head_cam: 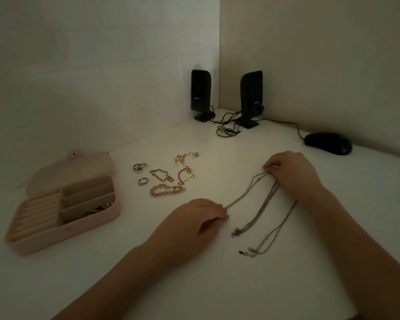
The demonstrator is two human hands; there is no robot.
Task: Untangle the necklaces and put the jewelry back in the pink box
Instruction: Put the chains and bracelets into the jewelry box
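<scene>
Thin silver necklaces (262,205) lie tangled on the white table, their clasp ends trailing toward me. My right hand (291,172) pinches the bunched chains at their far end. My left hand (202,215) pinches one chain and holds it stretched out to the left. The pink box (67,229) stands open at the left, with ring rolls and a few pieces in one compartment. Between box and hands lie rings (139,167), a pink bracelet (165,190), a silver chain bracelet (161,176), a red cord piece (185,174) and a gold piece (186,157).
Two black speakers (201,95) (251,99) stand in the far corner with loose cables (226,129) in front of them. A black mouse (328,143) sits at the back right. Walls close off the back and right of the table.
</scene>
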